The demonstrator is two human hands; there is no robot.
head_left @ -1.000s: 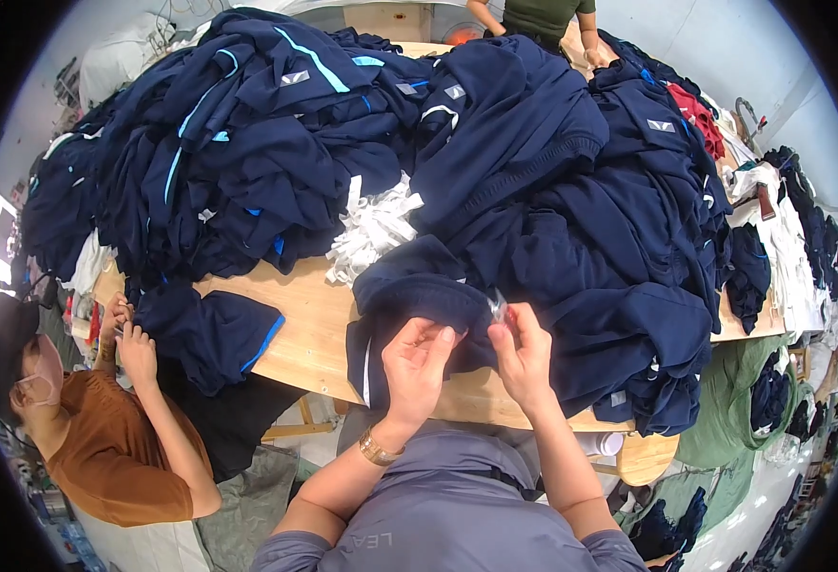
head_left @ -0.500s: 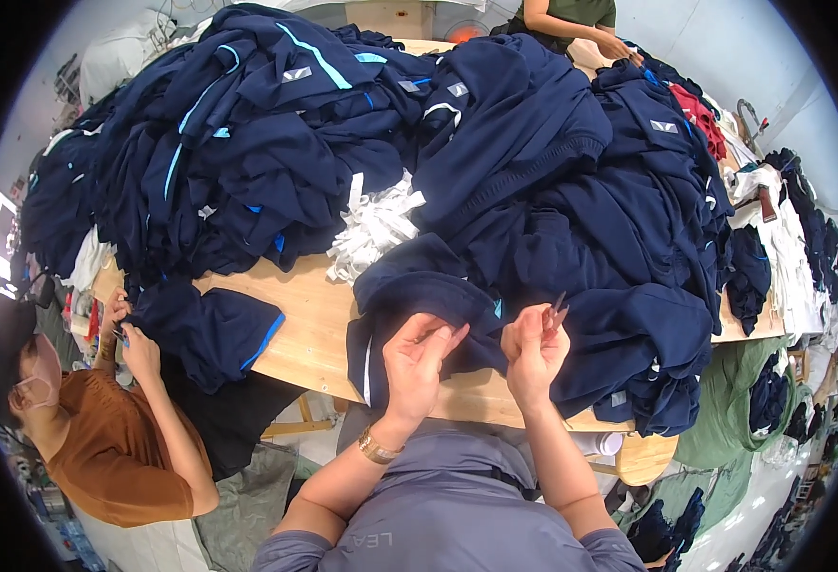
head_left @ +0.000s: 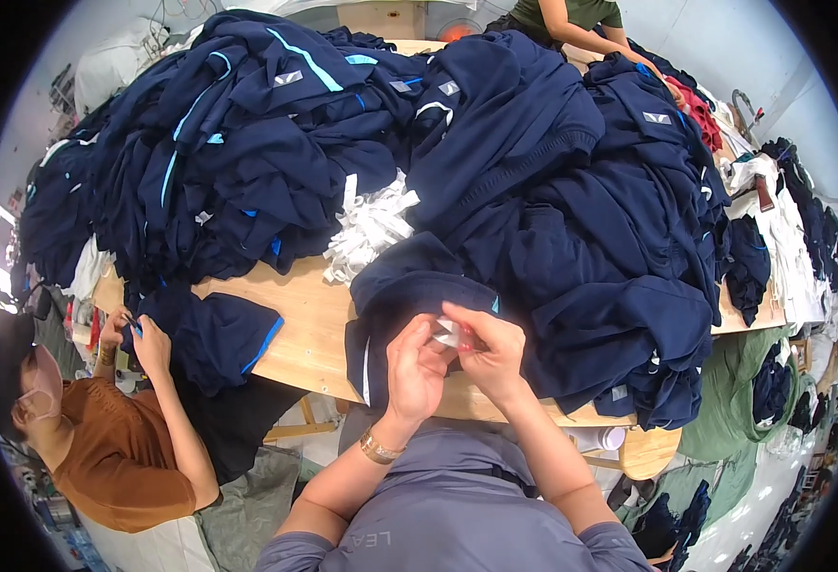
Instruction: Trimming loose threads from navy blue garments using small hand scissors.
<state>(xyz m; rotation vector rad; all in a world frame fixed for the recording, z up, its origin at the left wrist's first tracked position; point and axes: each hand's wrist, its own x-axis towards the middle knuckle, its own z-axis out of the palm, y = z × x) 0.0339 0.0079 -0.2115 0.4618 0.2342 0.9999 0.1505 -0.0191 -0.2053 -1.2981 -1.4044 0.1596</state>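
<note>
My left hand [head_left: 415,372] and my right hand [head_left: 492,357] meet in front of me, over the near edge of the dark navy garment [head_left: 419,272]. My right hand is closed on what look like small thread snips, mostly hidden by the fingers. A small silvery-white piece [head_left: 448,334] shows between the hands, too blurred to name. The fingers of my left hand are bent together beside it; what they hold is hidden. The garment lies on the table with a white strip [head_left: 366,370] along its left side and a light blue tab [head_left: 496,305].
Large heaps of navy garments [head_left: 247,143] cover the wooden table [head_left: 304,334]. A bundle of white strips [head_left: 373,234] lies midway. At left a person in a brown shirt [head_left: 133,458] handles a blue-edged garment [head_left: 223,334]; another person [head_left: 571,19] works at the far side.
My right hand has come left to meet my left hand, and the silvery-white piece now shows between them. The far person's arms have reached further to the right.
</note>
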